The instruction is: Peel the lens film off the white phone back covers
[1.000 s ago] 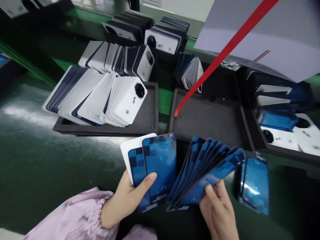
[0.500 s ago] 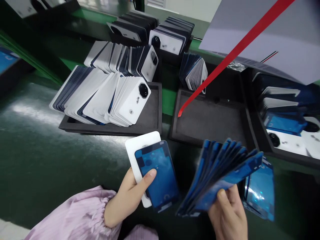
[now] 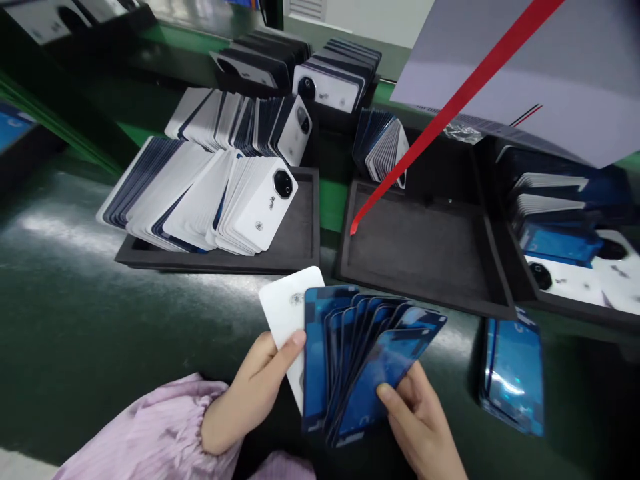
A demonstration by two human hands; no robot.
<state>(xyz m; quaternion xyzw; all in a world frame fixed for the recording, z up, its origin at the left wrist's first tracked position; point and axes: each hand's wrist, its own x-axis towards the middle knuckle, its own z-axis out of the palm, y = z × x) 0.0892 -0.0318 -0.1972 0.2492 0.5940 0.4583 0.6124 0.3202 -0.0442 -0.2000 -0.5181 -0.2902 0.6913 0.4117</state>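
Observation:
My left hand (image 3: 253, 387) is closed on a white phone back cover (image 3: 283, 297), thumb on top. In my right hand (image 3: 423, 417) is a fan of phone back covers (image 3: 360, 373) with their blue-filmed inner sides up. The thumb presses on the front one. The fan's left edge overlaps the white cover and lies against my left thumb; whether the left fingers also grip part of it, I cannot tell. Right of my right hand, a small pile of blue-filmed covers (image 3: 515, 373) lies on the dark green table.
A black tray (image 3: 305, 227) at left carries rows of white covers (image 3: 200, 193). Beside it stands another black tray (image 3: 420, 247), bare in front, with a red strip (image 3: 450, 110) hanging over it. Another tray (image 3: 575, 300) with covers stands at right. More stacks (image 3: 330, 83) sit behind.
My right hand has moved left with its fan of covers, bringing it against the covers at my left hand. The fan has turned to show more blue faces.

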